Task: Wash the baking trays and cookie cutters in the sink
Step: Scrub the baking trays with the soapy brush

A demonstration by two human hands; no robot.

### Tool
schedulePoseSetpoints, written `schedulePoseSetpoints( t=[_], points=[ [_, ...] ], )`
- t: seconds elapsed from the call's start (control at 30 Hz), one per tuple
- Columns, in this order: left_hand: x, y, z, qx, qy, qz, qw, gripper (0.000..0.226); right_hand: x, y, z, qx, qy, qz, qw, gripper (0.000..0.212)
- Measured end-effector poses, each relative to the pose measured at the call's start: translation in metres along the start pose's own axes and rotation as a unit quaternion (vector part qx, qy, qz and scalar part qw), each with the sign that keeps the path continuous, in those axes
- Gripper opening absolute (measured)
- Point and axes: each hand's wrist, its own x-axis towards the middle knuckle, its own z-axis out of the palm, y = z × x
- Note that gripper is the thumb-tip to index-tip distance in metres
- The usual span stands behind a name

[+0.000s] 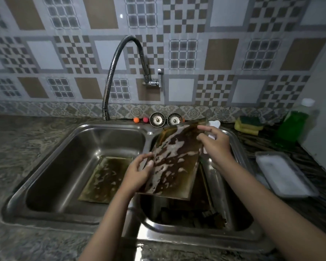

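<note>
**Soapy baking tray held over right basin**

Double stainless sink (79, 129) set in a stone desk (17, 147). Person holds a dark, browned baking tray (174, 162) tilted above the right basin, suds streaked across its face. Left hand (139, 172) grips the tray's lower left edge, fingers curled round it. Right hand (214, 140) pinches the upper right corner, also clutching something white, can't tell what.

Left basin: second baking tray (105, 179) lies flat on the bottom, wet, foam patches on it. Right basin: more dark trays stacked under the held one, plus a dark scalloped cookie cutter (219, 220) near the front right; rest too dim to sort out.

Flexible-hose tap (113, 72) arcs from the wall, spout over the left basin's back rim. Two metal sink strainers (157, 119) stand against the backsplash beside an orange and a pink ball (136, 120). On the desk right: yellow-green sponges (249, 125), bottle of green dish liquid (294, 125), metal tray with white contents (284, 174).
</note>
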Motion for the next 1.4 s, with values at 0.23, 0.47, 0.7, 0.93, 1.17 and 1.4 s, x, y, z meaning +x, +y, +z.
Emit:
schedulePoseSetpoints(
  t=[0.23,0.47,0.7,0.93,1.17,1.4],
  points=[
    [0.011,-0.027,-0.08,-0.19,-0.031,-0.12,0.974,0.035,-0.014,0.015,0.066,-0.002,-0.044,0.034,0.998,0.029],
    [0.034,-0.07,-0.176,-0.209,0.092,-0.202,0.952,0.033,-0.021,0.044,0.134,-0.052,-0.038,0.036,0.997,0.021],
    [0.087,-0.141,-0.231,-0.042,0.105,-0.247,0.962,0.03,-0.028,0.067,0.16,-0.089,0.019,0.05,0.995,0.015],
    [0.109,-0.169,-0.221,0.0,0.021,-0.254,0.967,0.032,-0.034,0.089,0.152,-0.119,0.061,0.069,0.989,0.013],
    [0.128,-0.157,-0.174,0.127,-0.029,-0.176,0.976,0.038,-0.027,0.09,0.117,-0.175,0.099,0.058,0.978,0.043],
    [0.099,-0.05,-0.022,-0.003,-0.087,-0.001,0.996,0.018,-0.012,0.097,0.059,-0.25,0.091,0.048,0.963,0.067]
  ],
)
